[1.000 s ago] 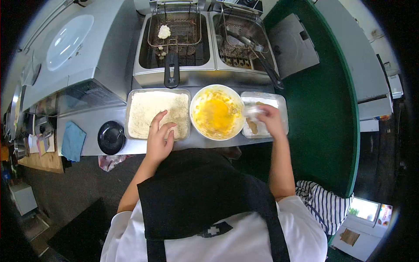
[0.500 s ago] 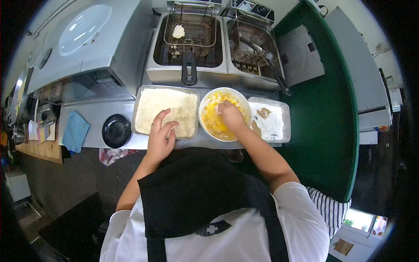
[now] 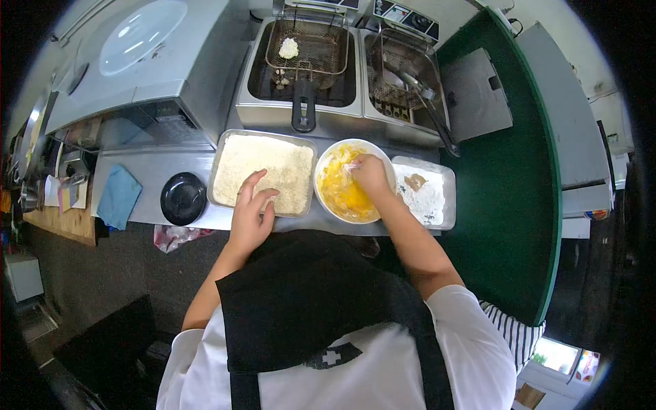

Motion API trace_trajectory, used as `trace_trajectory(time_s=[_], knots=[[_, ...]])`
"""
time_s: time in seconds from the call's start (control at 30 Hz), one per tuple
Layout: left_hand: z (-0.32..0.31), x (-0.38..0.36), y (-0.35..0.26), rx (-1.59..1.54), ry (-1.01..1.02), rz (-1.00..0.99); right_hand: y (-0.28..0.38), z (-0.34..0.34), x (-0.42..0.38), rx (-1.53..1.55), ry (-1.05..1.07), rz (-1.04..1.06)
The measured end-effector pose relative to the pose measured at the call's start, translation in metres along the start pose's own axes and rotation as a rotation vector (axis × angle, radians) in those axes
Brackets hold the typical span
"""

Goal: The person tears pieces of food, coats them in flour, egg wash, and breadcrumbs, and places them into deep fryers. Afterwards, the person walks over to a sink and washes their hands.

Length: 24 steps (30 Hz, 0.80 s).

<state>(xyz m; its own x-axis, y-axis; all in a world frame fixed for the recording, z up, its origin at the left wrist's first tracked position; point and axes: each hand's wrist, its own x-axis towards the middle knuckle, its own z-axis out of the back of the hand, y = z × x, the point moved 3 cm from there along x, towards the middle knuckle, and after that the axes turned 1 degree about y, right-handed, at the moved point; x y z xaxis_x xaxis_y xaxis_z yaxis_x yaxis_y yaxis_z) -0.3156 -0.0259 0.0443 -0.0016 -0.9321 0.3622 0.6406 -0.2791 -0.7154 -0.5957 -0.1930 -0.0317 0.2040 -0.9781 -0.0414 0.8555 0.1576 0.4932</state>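
Note:
My left hand (image 3: 253, 208) is held over the near edge of a metal tray of pale breadcrumbs (image 3: 263, 164), its fingers apart and nothing held. My right hand (image 3: 371, 174) reaches into a white bowl (image 3: 352, 221) of yellow beaten egg (image 3: 345, 195). Its fingers are closed on a pale, coated piece of food (image 3: 351, 166), mostly hidden by the hand. Right of the bowl is a tray of white flour (image 3: 427, 201), with a brownish patch (image 3: 414, 181) on it; my right forearm covers part of this tray.
Behind the trays stands a two-tank fryer (image 3: 335, 116). A white lump (image 3: 289, 48) lies in its left basket (image 3: 328, 58); tongs (image 3: 427, 99) rest across the right tank. A black bowl (image 3: 183, 198) and a blue cloth (image 3: 118, 197) are to the left. A green partition (image 3: 506, 205) borders the right.
My right hand has shifted slightly right and up inside the egg bowl, with fingers still closed. My left hand stays nearly in place. The camera view has shifted a little.

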Motion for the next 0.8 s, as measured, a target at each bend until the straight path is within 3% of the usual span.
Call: trace_trajectory(time_s=[0.07, 0.27, 0.4, 0.57, 0.67, 0.8], knots=[[0.001, -0.001, 0.000, 0.007, -0.003, 0.001, 0.008, 0.001, -0.005, -0.170, -0.100, 0.181], [0.003, -0.001, 0.002, 0.025, 0.001, -0.001, 0.042, 0.012, -0.029, -0.250, 0.190, 0.263], [0.003, 0.002, 0.001, 0.015, -0.001, -0.007, 0.032, -0.003, -0.023, -0.308, 0.166, 0.318], [0.003, 0.002, 0.001, 0.022, 0.010, -0.018, 0.008, -0.007, -0.006, -0.182, 0.088, 0.266], [0.003, 0.001, 0.005, 0.025, 0.003, -0.001, 0.007, 0.005, 0.001, 0.402, 0.361, -0.187], [0.002, 0.001, 0.008, 0.013, 0.008, 0.018, -0.021, -0.014, 0.005, 0.173, 0.209, -0.055]])
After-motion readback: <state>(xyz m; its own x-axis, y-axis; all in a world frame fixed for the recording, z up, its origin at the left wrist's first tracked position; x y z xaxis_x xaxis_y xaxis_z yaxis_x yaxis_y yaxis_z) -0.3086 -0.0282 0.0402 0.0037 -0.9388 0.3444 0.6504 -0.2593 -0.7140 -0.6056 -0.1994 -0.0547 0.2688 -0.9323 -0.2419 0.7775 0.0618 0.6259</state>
